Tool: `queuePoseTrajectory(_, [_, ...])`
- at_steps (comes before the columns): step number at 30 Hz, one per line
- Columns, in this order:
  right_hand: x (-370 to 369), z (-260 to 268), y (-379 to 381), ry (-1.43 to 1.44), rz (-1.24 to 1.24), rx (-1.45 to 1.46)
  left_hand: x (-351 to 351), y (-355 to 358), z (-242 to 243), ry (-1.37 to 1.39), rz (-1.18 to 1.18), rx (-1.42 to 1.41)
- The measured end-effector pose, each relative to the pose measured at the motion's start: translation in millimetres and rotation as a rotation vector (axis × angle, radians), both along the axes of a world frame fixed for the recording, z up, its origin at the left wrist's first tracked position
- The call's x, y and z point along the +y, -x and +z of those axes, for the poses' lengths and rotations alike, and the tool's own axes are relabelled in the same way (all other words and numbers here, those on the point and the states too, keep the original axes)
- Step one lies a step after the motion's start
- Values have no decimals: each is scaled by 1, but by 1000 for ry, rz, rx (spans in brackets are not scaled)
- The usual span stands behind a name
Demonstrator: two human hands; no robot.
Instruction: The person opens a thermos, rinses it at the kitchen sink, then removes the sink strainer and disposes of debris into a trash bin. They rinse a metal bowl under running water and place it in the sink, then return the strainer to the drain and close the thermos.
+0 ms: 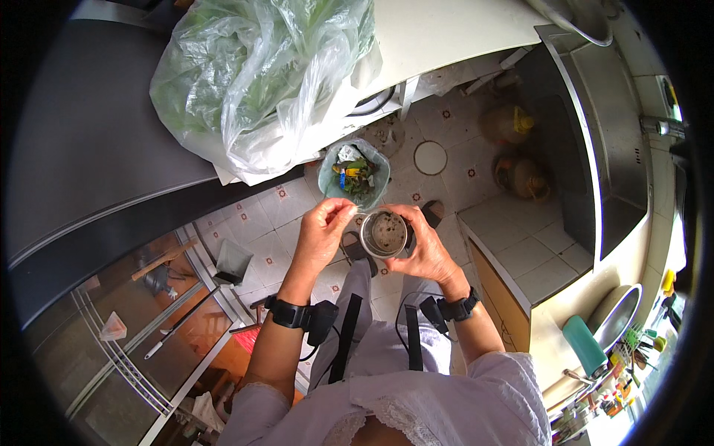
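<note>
My right hand (424,242) grips a small round metal container (366,245) by its side, thumb below and fingers above. Its mouth faces up towards me, and dark wet bits (387,227) cling to the inside. Beside its upper left rim, my left hand (323,231) has thumb and forefinger pinched together. Something thin and pale (361,212) shows at those fingertips; whether it joins the container, I cannot tell. Just beyond both hands, a lined waste bin (381,167) on the floor holds leafy scraps and wrappers.
A large clear plastic bag (240,111) of greens lies across the white counter (446,28). At right are a steel sink (605,111), a metal bowl (625,312) and a green bottle-like object (583,337). A grey bin (233,261) stands near a glass sliding door (150,312).
</note>
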State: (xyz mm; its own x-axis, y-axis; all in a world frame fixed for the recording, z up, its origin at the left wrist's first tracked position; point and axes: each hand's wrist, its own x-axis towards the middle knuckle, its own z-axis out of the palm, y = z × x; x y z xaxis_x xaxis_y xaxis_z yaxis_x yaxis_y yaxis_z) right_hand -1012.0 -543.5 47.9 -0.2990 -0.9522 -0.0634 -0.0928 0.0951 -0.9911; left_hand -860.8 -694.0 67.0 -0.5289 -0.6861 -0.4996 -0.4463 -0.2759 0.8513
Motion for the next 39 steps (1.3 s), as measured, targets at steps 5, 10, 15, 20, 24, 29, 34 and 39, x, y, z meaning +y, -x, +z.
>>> queuePoseTrajectory(5, [3, -9, 0, -37, -60, -169, -17, -26, -30, 69, 111, -98])
queuePoseTrajectory(10, [6, -19, 1, -34, -163, -367, -29, -46, -92, 132, 116, -327])
queuePoseTrajectory(15, [9, -23, 7, -54, -207, -396, -30, -53, -146, 299, 15, -443])
queuePoseTrajectory(20, [13, -23, 15, -77, -246, -391, -27, -55, -182, 618, -275, -633])
queuePoseTrajectory(24, [15, -23, 22, -75, -272, -367, -21, -49, -190, 588, -347, -832])
queuePoseTrajectory(29, [19, -23, 34, -90, -334, -285, -36, -48, -186, 342, -471, -878])
queuePoseTrajectory(34, [31, -18, 58, -145, -410, -71, -37, -48, -196, 296, -536, -996])
queuePoseTrajectory(39, [51, 6, 100, -75, -614, -52, -14, -1, -138, -371, -97, -433])
